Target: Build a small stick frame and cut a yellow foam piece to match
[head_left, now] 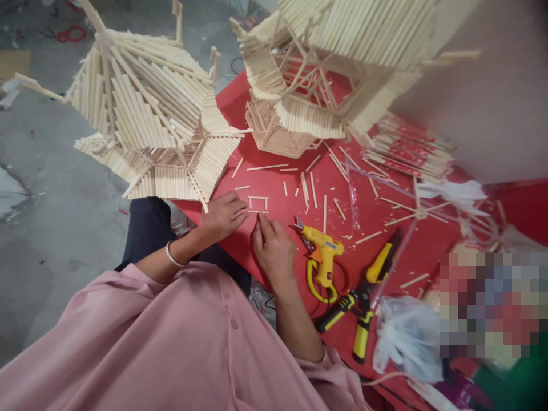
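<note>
A small rectangle of thin wooden sticks (258,204) lies on the red table (385,251). My left hand (222,214) rests at its left side, fingers curled and tips touching the stick frame. My right hand (273,248) sits just below the frame, fingers pinched together on its bottom stick. A silver bangle circles my left wrist. Loose sticks (307,188) lie scattered beyond the frame.
A yellow glue gun (322,257) and yellow-handled cutters (363,297) lie right of my hands. Two large stick-built roof models (149,120) (325,68) stand at the back. Bundled sticks (406,151) and a plastic bag (406,337) sit to the right. Grey floor lies left.
</note>
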### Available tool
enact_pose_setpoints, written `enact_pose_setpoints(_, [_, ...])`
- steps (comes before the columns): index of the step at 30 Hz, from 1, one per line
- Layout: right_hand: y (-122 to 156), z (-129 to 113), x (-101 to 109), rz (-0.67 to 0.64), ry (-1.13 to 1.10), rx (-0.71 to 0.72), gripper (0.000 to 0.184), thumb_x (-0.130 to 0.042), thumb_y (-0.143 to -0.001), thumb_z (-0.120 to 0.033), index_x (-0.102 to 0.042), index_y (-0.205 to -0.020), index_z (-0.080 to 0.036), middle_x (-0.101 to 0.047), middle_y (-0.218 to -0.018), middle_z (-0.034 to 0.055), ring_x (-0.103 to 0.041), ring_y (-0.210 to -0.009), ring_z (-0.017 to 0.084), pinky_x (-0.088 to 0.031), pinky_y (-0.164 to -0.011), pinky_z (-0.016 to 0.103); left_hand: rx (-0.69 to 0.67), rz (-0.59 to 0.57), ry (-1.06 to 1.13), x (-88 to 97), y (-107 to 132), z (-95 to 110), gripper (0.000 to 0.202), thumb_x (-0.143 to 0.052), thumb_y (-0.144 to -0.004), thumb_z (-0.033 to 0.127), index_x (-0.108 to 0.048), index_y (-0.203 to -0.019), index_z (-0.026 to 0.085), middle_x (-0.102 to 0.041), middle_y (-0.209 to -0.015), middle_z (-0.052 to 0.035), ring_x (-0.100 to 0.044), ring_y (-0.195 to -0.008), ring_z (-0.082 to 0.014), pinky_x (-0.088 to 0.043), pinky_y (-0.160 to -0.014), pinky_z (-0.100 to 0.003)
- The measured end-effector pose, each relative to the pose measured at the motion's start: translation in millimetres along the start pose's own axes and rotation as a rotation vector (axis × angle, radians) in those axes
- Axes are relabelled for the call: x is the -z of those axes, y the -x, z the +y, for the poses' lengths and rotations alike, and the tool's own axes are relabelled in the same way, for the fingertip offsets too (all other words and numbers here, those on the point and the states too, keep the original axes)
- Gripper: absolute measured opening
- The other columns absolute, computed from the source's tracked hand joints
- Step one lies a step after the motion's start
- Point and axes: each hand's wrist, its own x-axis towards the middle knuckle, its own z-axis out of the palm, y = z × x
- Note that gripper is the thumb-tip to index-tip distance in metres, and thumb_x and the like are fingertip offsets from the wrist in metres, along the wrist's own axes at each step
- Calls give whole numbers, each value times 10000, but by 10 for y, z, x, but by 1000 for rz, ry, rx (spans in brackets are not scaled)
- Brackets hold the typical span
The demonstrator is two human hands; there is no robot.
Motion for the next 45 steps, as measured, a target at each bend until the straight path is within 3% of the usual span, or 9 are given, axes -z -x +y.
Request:
enact_pose_setpoints(11, [56, 98, -121, 133, 4, 52, 327, -473, -983, -245, -730, -1177, -185, -640, -729, 35, -522, -608, 127, -335, -571, 273, 53, 57, -19, -12, 64, 119, 227, -586, -946, 388, -728, -935, 212, -673, -886, -45, -623, -791, -148, -465, -686, -266])
enact_pose_setpoints(16, [43, 91, -118, 109, 7, 40, 327, -475, -982, -251, -735, -1175, -207, -633, -719, 32, -517, -600, 121, -314, -549, 278, 86, 45, -23, -26, 73, 126, 222, -586, -945, 385, -735, -932, 221, -673, -890, -41, -622, -798, -150, -455, -679, -268])
enact_pose_setpoints(20, [36, 79, -116, 100, -2, 26, 330, -477, -972, -231, -730, -1184, -217, -618, -718, 27, -491, -589, 113, -290, -536, 279, 62, 57, -6, -15, 70, 114, 227, -579, -955, 378, -735, -933, 215, -669, -869, -35, -618, -779, -142, -440, -660, -262])
enact_pose_setpoints(26, [19, 47, -98, 189, 30, 56, 295, -514, -958, -204, -736, -1153, -196, -598, -687, 2, -442, -571, 97, -265, -544, 268, 16, 111, -3, 5, 52, 119, 245, -583, -958, 390, -737, -893, 210, -659, -817, -18, -595, -721, -122, -397, -605, -252])
enact_pose_setpoints(33, [6, 27, -93, 100, 57, 17, 318, -491, -963, -220, -738, -1163, -209, -567, -700, 10, -395, -563, 96, -198, -534, 281, 4, 138, -5, -22, 58, 107, 256, -569, -969, 367, -746, -859, 220, -653, -789, -12, -586, -704, -112, -376, -589, -252])
enact_pose_setpoints(45, [12, 18, -102, 103, 73, -14, 328, -507, -966, -222, -723, -1214, -235, -567, -723, 5, -387, -568, 91, -201, -545, 290, -59, 201, 22, -16, 24, 122, 163, -633, -920, 235, -710, -784, 189, -655, -751, 2, -579, -669, -95, -379, -573, -226])
